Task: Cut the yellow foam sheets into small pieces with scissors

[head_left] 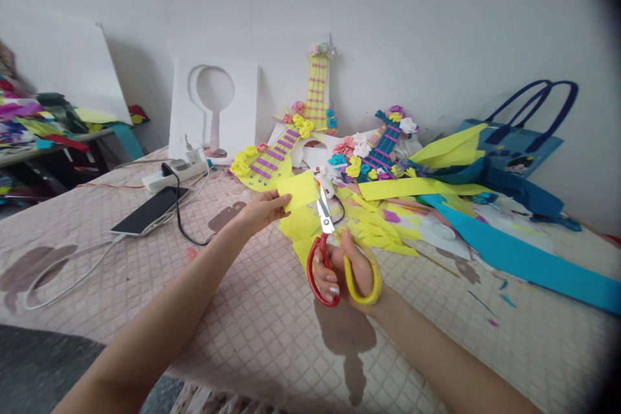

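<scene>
My left hand (266, 209) pinches a small piece of yellow paper (299, 190) by its left edge, above the table. In my right hand (345, 266) are scissors (324, 217) with one red and one yellow handle loop, thumb and fingers through the loops. Their blades point up and away, slightly parted, at the right edge of the yellow paper. Whether they touch the paper I cannot tell. Beneath, more yellow paper (303, 233) lies on the quilted cloth. Yellow strips (383, 226) are scattered to the right of the scissors.
Guitar-shaped crafts with paper flowers (317, 90) stand by the wall, near a white board with a cutout (242, 110). A phone (149, 210), cables and a power strip (174, 171) lie left. Blue paper (528, 252) and a blue bag (514, 142) are right.
</scene>
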